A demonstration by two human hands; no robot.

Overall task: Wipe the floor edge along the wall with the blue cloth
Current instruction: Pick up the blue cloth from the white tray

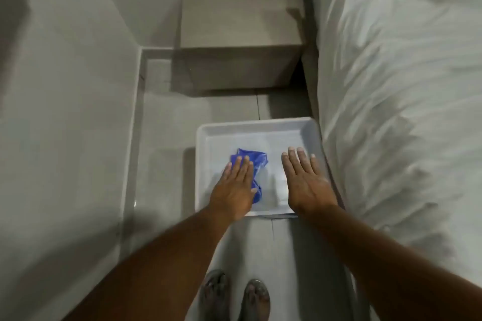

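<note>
A crumpled blue cloth (pixel 257 161) lies in a white rectangular tray (pixel 255 126) on the grey tiled floor. My left hand (pixel 234 187) is stretched out flat over the cloth, fingers together, covering its left part. My right hand (pixel 303 180) hovers flat and open over the right side of the tray, holding nothing. The floor edge (pixel 134 138) runs along the grey wall at the left, with a pale skirting strip.
A bed with white rumpled bedding (pixel 399 101) fills the right side, close against the tray. A grey bedside cabinet (pixel 240 34) stands at the far end. My feet in sandals (pixel 234 294) stand on the floor below the tray.
</note>
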